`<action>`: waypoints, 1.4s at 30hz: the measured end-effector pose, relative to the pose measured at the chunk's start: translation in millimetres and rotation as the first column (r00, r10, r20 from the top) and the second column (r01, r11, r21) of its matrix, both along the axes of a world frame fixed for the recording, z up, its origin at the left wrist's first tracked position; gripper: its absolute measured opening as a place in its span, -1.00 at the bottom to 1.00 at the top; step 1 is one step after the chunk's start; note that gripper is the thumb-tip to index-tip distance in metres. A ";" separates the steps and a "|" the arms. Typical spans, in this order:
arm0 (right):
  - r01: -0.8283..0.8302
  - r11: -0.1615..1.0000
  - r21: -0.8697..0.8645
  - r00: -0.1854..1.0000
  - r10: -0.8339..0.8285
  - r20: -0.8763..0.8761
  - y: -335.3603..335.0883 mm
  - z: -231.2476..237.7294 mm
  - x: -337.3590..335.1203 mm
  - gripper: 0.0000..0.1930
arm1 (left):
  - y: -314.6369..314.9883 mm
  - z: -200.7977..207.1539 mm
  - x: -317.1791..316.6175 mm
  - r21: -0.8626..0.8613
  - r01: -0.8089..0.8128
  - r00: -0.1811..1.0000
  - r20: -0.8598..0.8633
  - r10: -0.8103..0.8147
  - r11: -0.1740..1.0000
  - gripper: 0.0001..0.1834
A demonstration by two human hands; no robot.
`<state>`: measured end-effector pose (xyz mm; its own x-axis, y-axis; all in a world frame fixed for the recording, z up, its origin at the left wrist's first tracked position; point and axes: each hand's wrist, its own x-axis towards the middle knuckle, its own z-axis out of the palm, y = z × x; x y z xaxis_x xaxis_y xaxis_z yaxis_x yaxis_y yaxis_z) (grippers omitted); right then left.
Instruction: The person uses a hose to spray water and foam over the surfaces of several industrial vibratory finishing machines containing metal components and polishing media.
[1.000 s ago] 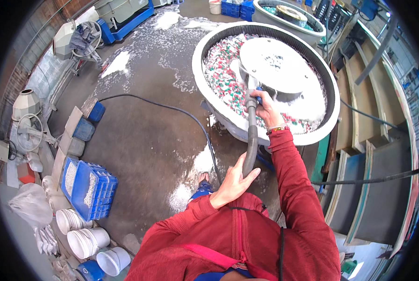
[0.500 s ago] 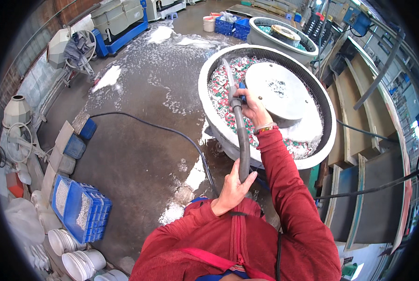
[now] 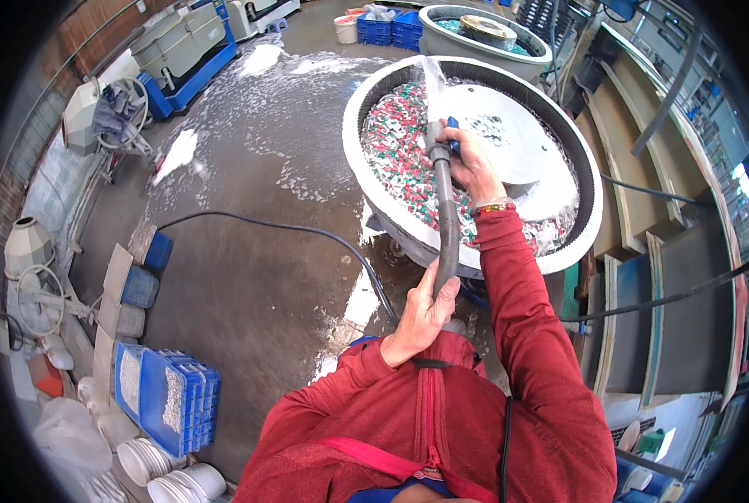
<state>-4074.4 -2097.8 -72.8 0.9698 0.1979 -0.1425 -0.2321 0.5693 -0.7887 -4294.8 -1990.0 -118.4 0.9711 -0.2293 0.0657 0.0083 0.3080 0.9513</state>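
Note:
My right hand [image 3: 472, 163] is wrapped round the grey valve end of a hose [image 3: 447, 222], its fingers by the blue valve handle [image 3: 453, 134]. Farther down, near my chest, my left hand [image 3: 423, 317] grips the same hose. Water [image 3: 433, 82] sprays from the nozzle toward the far side of a big round vibratory tub [image 3: 352, 138] with a white rim and dark ribbed inner wall. Many small red, green and white pieces [image 3: 387, 159] fill its ring-shaped channel. White foam lies at the tub's right side, beside the pale raised hub [image 3: 525, 149] in the middle.
A second round tub [image 3: 441, 40] stands behind, near blue crates [image 3: 374, 30]. Wooden troughs [image 3: 634, 159] line the right. A dark cable [image 3: 282, 225] crosses the wet, foam-streaked floor. At left are a blue crate of pale granules [image 3: 192, 411], white buckets [image 3: 186, 484] and machines [image 3: 182, 42].
The nozzle has swung to the right and now points at the far side, with a wider water spray. My view has shifted slightly. Both hands keep hold of the hose.

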 end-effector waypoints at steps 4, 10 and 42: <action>0.043 0.998 0.041 0.996 -0.039 -0.076 -33.4 -43.9 2.9 -0.88 | -14.3 3.5 2.8 -0.011 0.106 0.988 -0.109 -0.107 0.994 -0.51; 0.099 0.987 0.123 0.939 -0.052 -0.341 -89.0 -113.9 -28.6 -0.70 | -42.0 -2.2 -6.7 0.281 0.179 0.984 -0.075 -0.164 0.943 -0.49; 0.306 0.933 0.188 0.941 -0.266 -0.212 -336.2 -81.7 -195.4 -0.46 | -255.3 -10.2 -135.2 0.268 0.329 0.931 0.071 -0.359 0.905 -0.52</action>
